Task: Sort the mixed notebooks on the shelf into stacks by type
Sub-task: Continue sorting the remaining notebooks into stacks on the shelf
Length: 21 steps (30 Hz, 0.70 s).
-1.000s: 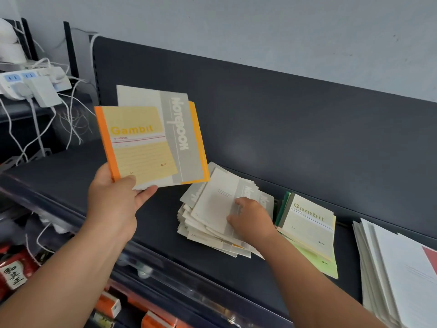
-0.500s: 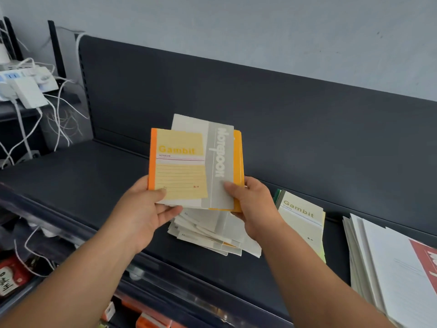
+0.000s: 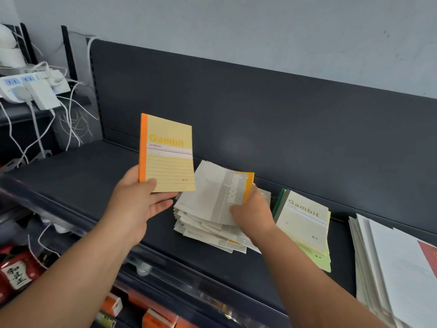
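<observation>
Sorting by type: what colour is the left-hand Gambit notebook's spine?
Gambit notebook: orange spine, head view.

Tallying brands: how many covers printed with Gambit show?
2: the orange-spined notebook in the left hand, and the green-spined notebook lying right of the right hand, which grips the grey notebook. More may hide beneath the green-spined one.

Left hand [image 3: 134,204] holds an orange-spined Gambit notebook [image 3: 168,153] upright above the dark shelf [image 3: 78,178]. Right hand [image 3: 253,215] grips a grey notebook [image 3: 212,197] with an orange one behind it, over a loose grey stack [image 3: 208,230]. Just right: green Gambit stack [image 3: 305,223]; far right, white stack [image 3: 397,268]; far left, power strip [image 3: 30,86].
</observation>
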{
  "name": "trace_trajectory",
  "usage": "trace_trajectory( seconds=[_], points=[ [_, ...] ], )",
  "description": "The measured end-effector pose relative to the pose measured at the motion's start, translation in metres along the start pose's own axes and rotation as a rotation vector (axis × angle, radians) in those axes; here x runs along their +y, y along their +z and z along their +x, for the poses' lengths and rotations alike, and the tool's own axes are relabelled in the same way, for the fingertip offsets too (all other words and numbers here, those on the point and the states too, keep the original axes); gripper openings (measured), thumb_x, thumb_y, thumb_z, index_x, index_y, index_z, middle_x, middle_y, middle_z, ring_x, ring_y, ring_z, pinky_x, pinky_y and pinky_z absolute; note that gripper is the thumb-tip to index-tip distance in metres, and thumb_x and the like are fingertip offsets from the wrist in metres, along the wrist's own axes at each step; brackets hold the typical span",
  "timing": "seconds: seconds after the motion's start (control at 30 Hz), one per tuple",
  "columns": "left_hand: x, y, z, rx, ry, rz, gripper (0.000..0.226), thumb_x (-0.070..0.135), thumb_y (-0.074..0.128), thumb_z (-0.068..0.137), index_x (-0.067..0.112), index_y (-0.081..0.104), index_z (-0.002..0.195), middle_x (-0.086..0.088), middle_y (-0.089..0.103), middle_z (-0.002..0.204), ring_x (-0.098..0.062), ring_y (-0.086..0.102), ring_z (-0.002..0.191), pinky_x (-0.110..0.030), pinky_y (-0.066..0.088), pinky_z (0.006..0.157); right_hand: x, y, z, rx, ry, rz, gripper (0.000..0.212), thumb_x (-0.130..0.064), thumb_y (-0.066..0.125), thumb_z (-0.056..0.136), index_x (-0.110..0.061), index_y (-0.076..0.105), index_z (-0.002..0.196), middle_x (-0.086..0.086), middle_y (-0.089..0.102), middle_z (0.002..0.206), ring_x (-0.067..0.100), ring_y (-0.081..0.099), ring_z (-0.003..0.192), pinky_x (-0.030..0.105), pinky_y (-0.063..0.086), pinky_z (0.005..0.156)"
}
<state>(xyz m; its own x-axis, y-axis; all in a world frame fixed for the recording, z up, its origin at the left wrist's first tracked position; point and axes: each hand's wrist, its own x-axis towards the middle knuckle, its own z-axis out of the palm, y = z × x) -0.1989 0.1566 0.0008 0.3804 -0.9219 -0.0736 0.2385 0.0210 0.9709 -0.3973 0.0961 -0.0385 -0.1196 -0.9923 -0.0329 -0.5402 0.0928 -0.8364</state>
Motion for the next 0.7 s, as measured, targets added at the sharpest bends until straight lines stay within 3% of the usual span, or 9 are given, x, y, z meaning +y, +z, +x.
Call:
trace_trajectory(
  seconds=[0.1,0.17,0.23,0.3,0.37,0.43,0.5,0.57,0.7],
  points=[
    [0.000,0.010,-0.007,-0.073,-0.011,0.033,0.033,0.004,0.041,0.101,0.029,0.059,0.114,-0.002,0.073,0.102,-0.023,0.074,0.080,-0.033,0.054,0.066,-0.003,-0.006,-0.006,-0.032,-0.022,-0.075,0.039,-0.007,0.049,0.089,-0.012,0.049,0.128,0.006,0.057,0.121,0.023,0.060,0.096,0.037,0.055,0.077],
    [0.001,0.020,-0.012,-0.133,-0.017,0.066,0.033,0.004,0.041,0.101,0.030,0.060,0.107,-0.003,0.073,0.101,-0.024,0.074,0.081,-0.034,0.054,0.067,-0.001,-0.018,-0.011,-0.018,-0.038,-0.070,0.048,-0.009,0.045,0.096,-0.015,0.041,0.143,0.004,0.054,0.131,0.017,0.058,0.084,0.029,0.048,0.065],
    [-0.001,0.033,-0.017,-0.193,-0.026,0.111,0.033,0.003,0.041,0.100,0.030,0.061,0.106,-0.001,0.073,0.101,-0.023,0.073,0.084,-0.032,0.052,0.067,0.003,-0.035,-0.019,0.056,-0.063,-0.018,0.049,-0.009,0.041,0.099,-0.017,0.038,0.147,-0.001,0.055,0.128,0.007,0.051,0.077,0.015,0.043,0.061],
    [-0.006,0.050,-0.020,-0.249,-0.034,0.165,0.034,0.004,0.043,0.099,0.030,0.062,0.107,0.002,0.072,0.104,-0.020,0.071,0.089,-0.030,0.050,0.069,0.007,-0.056,-0.030,0.142,-0.085,0.039,0.045,-0.010,0.039,0.101,-0.017,0.042,0.145,-0.008,0.053,0.124,0.008,0.053,0.091,0.006,0.040,0.069],
    [-0.012,0.071,-0.024,-0.312,-0.058,0.204,0.035,0.004,0.044,0.098,0.030,0.063,0.111,0.003,0.071,0.105,-0.019,0.069,0.091,-0.028,0.047,0.066,0.015,-0.076,-0.041,0.195,-0.066,0.102,0.041,-0.018,0.040,0.103,-0.017,0.044,0.144,-0.007,0.052,0.138,0.009,0.050,0.112,0.016,0.037,0.088],
    [-0.022,0.096,-0.029,-0.391,-0.098,0.229,0.034,0.003,0.043,0.098,0.024,0.061,0.117,-0.003,0.070,0.108,-0.021,0.066,0.086,-0.027,0.045,0.062,0.022,-0.092,-0.051,0.225,-0.045,0.127,0.037,-0.025,0.040,0.104,-0.014,0.049,0.138,-0.002,0.055,0.139,0.015,0.052,0.121,0.027,0.041,0.096],
    [-0.032,0.121,-0.035,-0.470,-0.135,0.265,0.034,0.001,0.042,0.097,0.019,0.060,0.120,-0.009,0.067,0.110,-0.021,0.063,0.083,-0.026,0.045,0.060,0.029,-0.105,-0.057,0.231,-0.046,0.122,0.034,-0.027,0.041,0.103,-0.012,0.052,0.131,0.000,0.058,0.128,0.020,0.054,0.118,0.034,0.045,0.096],
    [-0.042,0.144,-0.043,-0.529,-0.153,0.297,0.036,0.002,0.042,0.096,0.019,0.058,0.122,-0.009,0.066,0.114,-0.022,0.063,0.088,-0.026,0.047,0.061,0.040,-0.112,-0.059,0.211,-0.050,0.123,0.032,-0.028,0.043,0.101,-0.022,0.053,0.131,-0.009,0.061,0.124,0.012,0.058,0.110,0.028,0.049,0.091],
    [-0.063,0.174,-0.049,-0.539,0.037,0.609,0.033,0.011,0.046,0.094,0.025,0.055,0.123,0.000,0.061,0.115,-0.021,0.058,0.101,-0.028,0.049,0.071,0.061,-0.127,-0.059,0.195,-0.012,0.038,0.049,-0.028,0.049,0.097,-0.028,0.040,0.145,-0.007,0.054,0.138,0.014,0.057,0.118,0.039,0.049,0.101]
  ],
)
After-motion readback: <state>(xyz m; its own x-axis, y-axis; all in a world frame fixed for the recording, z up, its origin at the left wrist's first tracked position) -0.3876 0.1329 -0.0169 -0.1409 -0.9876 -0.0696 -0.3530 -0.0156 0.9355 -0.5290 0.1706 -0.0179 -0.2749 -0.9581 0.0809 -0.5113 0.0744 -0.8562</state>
